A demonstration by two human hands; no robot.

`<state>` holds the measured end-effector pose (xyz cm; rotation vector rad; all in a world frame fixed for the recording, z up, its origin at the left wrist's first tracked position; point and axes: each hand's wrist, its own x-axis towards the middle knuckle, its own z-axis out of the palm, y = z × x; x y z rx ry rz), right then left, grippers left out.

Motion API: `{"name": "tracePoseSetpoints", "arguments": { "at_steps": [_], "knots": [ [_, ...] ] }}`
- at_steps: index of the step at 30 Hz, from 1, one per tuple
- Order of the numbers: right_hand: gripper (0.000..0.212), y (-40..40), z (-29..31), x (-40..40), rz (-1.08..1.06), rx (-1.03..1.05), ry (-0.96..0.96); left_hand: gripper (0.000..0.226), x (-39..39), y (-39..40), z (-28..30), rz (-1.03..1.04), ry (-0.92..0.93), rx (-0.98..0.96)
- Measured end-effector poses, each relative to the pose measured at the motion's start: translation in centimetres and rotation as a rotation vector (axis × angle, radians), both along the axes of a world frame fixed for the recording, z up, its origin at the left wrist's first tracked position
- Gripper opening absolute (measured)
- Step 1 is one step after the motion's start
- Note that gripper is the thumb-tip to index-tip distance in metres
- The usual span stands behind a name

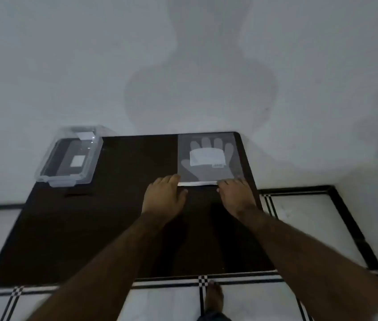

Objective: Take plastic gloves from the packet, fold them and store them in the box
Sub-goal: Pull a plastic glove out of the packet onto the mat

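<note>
Both hands, left hand (pixel 163 195) and right hand (pixel 235 196), press flat, fingers unclenched, on the glove packet (pixel 209 158) edge; label (pixel 207 156) unreadable

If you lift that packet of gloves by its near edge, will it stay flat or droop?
The packet looks thin and see-through, lying dead flat on the table, so it would probably droop. It seems light, and its glossy film may slip under both hands, which rest at its near edge.
</note>
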<state>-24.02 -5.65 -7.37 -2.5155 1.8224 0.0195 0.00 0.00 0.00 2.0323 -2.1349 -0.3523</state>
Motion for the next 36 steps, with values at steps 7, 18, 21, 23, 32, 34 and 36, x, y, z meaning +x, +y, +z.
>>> {"name": "tracePoseSetpoints", "arguments": {
  "at_steps": [7, 18, 21, 23, 32, 34, 36],
  "knots": [
    [0.029, -7.7, -2.6, -0.4, 0.080, 0.189, -0.005, 0.053, -2.9, -4.4, -4.3, 0.090, 0.067, 0.163],
    [0.028, -12.3, -4.4, -1.1, 0.102, 0.352, -0.027, 0.045, -4.9, -8.5, -9.0, -0.029, 0.132, 0.240],
    [0.031, -12.7, -5.0, -1.3, 0.109, 0.358, -0.079, 0.050, -5.8, -9.0, -10.4, -0.095, 0.149, 0.226],
    [0.032, -12.8, -5.3, -1.4, 0.109, 0.357, -0.103, 0.052, -6.3, -9.6, -11.1, -0.143, 0.149, 0.210],
    [0.026, -13.6, -5.1, -1.8, 0.051, 0.284, -0.268, 0.062, -7.7, -10.6, -13.5, -0.307, -0.015, 0.202],
    [0.022, -14.0, -5.0, -1.9, 0.018, 0.260, -0.331, 0.062, -7.9, -10.5, -13.9, -0.330, -0.037, 0.208],
    [0.020, -14.6, -4.8, -1.9, 0.000, 0.239, -0.374, 0.061, -8.1, -10.6, -14.1, -0.316, -0.037, 0.205]
  ]
}}
